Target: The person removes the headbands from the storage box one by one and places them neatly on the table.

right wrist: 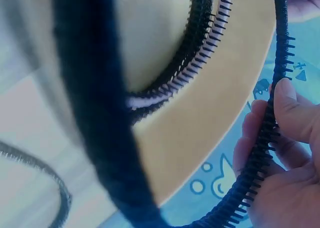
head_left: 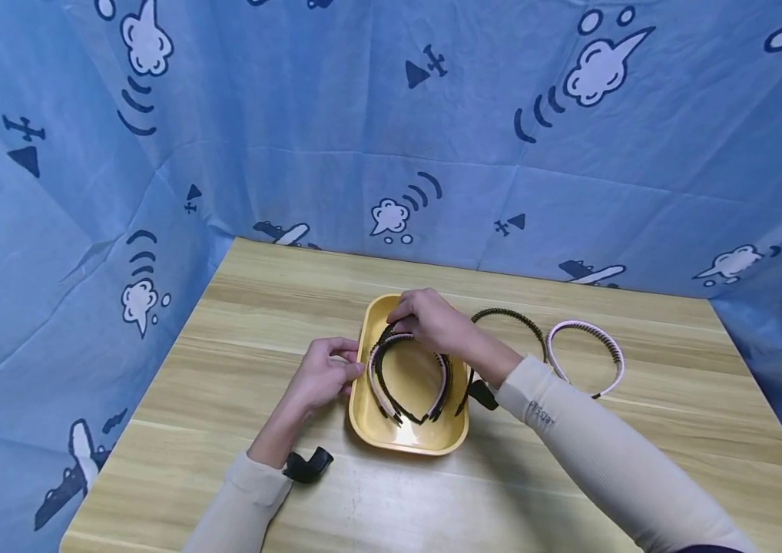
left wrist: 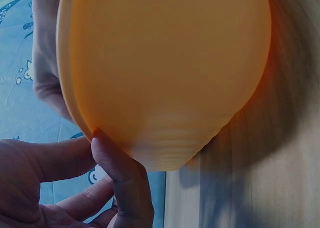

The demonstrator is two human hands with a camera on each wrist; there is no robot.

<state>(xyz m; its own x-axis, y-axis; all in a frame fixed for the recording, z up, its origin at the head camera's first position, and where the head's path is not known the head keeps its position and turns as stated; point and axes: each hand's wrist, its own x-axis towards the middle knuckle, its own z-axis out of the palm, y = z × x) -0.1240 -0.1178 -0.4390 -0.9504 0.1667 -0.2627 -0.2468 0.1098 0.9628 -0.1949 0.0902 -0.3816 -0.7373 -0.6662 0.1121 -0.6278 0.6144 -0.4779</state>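
A yellow plastic tray (head_left: 412, 440) lies on the wooden table, holding pink and black headbands (head_left: 445, 376). My left hand (head_left: 325, 372) pinches its left rim between thumb and fingers; the left wrist view shows the tray's outer side (left wrist: 170, 62) close up. Over the tray's far part, my right hand (head_left: 435, 319) grips a black headband with small teeth (right wrist: 260, 148). In the right wrist view its other arm crosses the foreground, blurred. Beneath it, a pink toothed headband (right wrist: 197, 60) rests beside a black one inside the tray.
Right of the tray, a black headband (head_left: 511, 313) lies on the table (head_left: 280, 307), partly behind my right forearm. Farther right is a pink and black headband (head_left: 619, 369). A blue patterned curtain (head_left: 336, 100) hangs behind the table and along its left side.
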